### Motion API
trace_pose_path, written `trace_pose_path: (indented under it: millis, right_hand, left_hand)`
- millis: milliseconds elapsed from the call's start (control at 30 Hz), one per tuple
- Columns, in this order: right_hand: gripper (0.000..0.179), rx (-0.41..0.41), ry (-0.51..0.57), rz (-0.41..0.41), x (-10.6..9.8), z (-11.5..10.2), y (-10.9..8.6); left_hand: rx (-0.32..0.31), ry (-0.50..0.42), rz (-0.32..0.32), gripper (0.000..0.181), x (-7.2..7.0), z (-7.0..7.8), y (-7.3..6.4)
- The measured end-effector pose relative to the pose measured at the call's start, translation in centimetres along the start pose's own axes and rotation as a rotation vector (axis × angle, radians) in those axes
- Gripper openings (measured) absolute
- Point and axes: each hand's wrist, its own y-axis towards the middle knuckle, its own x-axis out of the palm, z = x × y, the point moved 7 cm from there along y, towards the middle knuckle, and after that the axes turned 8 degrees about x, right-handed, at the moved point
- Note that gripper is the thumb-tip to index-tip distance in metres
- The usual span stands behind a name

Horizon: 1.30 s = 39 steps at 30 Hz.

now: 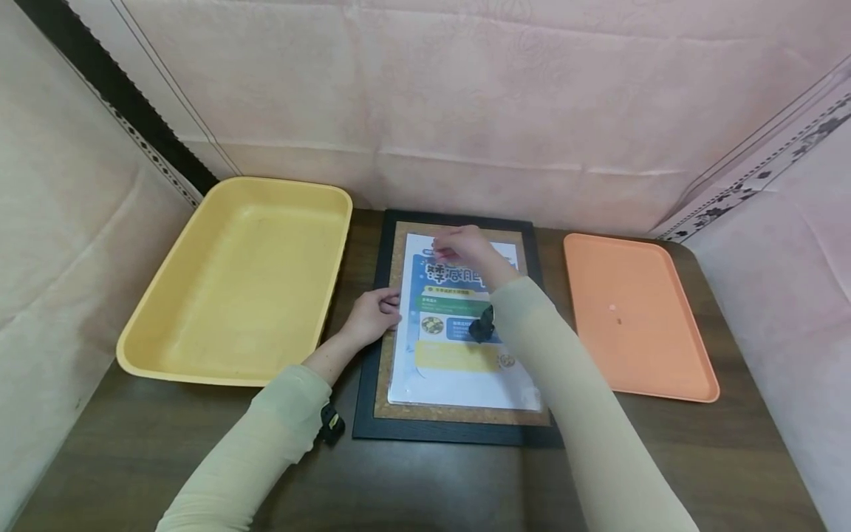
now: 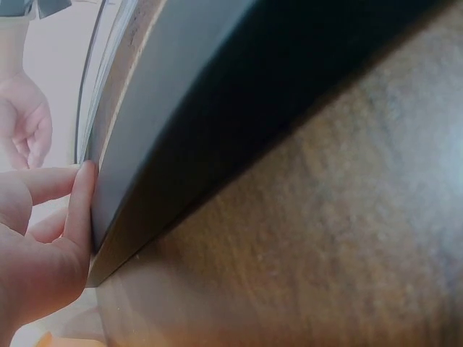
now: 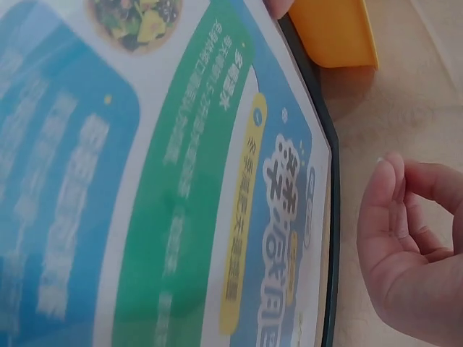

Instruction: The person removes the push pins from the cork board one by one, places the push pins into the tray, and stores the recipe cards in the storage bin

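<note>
A printed poster, blue, green and yellow on white with a glossy clear surface, lies on a cork board with a black frame. My left hand touches the poster's left edge, thumb and finger tips right at the side of the sheet in the left wrist view. Over the poster's upper part is my right hand, apart from the sheet in the right wrist view. Its fingers curl inward and the thumb and index tips meet; I cannot tell whether something small is between them.
On the left stands a deep yellow tray. A shallow orange tray lies on the right, with a couple of tiny specks in it. All sit on a dark wooden table, with pale pink cloth hanging around it.
</note>
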Motion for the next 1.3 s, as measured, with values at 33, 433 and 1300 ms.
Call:
trace_pose_path:
  millis: [33,433,1300]
  right_hand:
    - [0.034,0.004,0.003,0.001,-0.2,0.1,-0.1]
    - [0.031,0.013,-0.017,0.043,-2.6,1.7,-2.1]
    - [0.043,-0.002,-0.021,0.037,-8.1,5.3,-5.7]
  left_hand:
    - [0.004,0.001,-0.001,0.05,0.0,0.0,0.0]
    - [-0.001,-0.006,-0.007,0.05,0.1,-0.1,-0.1]
    - [-0.011,-0.008,-0.008,0.05,0.1,0.0,-0.1]
